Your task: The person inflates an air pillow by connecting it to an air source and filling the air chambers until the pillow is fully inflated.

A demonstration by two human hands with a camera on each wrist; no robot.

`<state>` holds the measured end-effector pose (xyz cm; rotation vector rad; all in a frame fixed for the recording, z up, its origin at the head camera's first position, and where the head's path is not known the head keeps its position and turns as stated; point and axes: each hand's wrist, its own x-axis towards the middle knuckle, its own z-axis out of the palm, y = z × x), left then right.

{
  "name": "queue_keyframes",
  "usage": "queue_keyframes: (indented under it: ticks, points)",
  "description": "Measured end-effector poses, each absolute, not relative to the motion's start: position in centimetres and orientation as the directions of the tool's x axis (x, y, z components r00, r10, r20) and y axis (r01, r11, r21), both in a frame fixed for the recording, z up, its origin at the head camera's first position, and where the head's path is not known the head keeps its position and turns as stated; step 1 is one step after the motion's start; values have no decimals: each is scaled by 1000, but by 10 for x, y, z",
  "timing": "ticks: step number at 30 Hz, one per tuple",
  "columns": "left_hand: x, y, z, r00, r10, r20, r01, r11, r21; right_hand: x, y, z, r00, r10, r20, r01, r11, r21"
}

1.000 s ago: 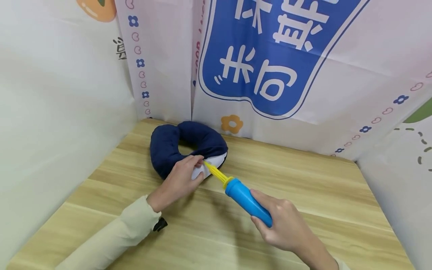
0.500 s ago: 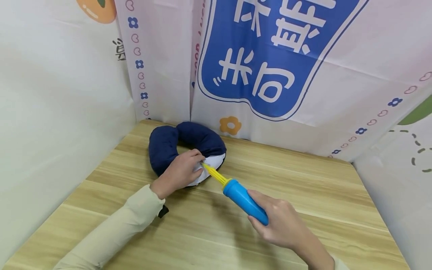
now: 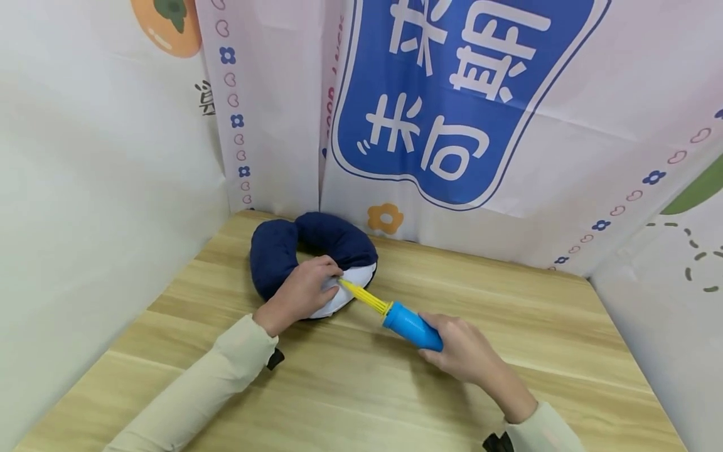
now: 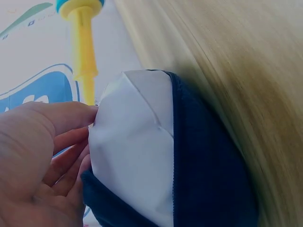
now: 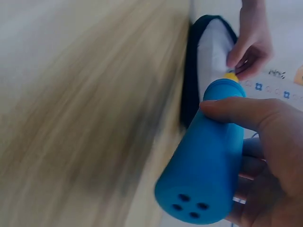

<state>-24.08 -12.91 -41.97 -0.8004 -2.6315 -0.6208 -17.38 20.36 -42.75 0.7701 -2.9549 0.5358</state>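
"Near the backdrop, what lies on the surface?"

"A navy neck pillow, on the side nearer the left hand. Its cover is parted, so a white inner part shows at the curve facing the person."

"And why is the left hand there?"

"To steady that soft edge, I'd judge. Its thumb and curled fingers pinch the white inner part just where the yellow nozzle comes in. Left loose, the fabric would probably give way under the tip."

"Does the nozzle go into anything?"

"I can't tell; the fingers hide the very end. A valve there seems likely."

"What about the right hand?"

"Wrapped round the blue pump, thumb along one side, the other fingers curled beneath. It grips the barrel toward its rear, well apart from the nozzle, which probably makes it easier to aim and push. The pump slants, clear of the surface, in line with the pinched spot."

"So neither hand has room to spare?"

"Right, both are closed around something."
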Motion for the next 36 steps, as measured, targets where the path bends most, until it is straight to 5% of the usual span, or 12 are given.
queue_keyframes:
  ticks: [11, 28, 36]
  points:
    - [-243, -128, -419, -774, 435, 460, 598, 742, 305, -186, 185, -436, -898, -419, 135, -438, 826, -354]
    - [-245, -127, -424, -787, 412, 459, 577, 755, 311, -217, 136, -452, -834, -434, 340, -545, 744, -386]
    - [-241, -125, -430, -731, 443, 520, 630, 730, 264, -211, 143, -448, -764, -464, 447, -622, 713, -322]
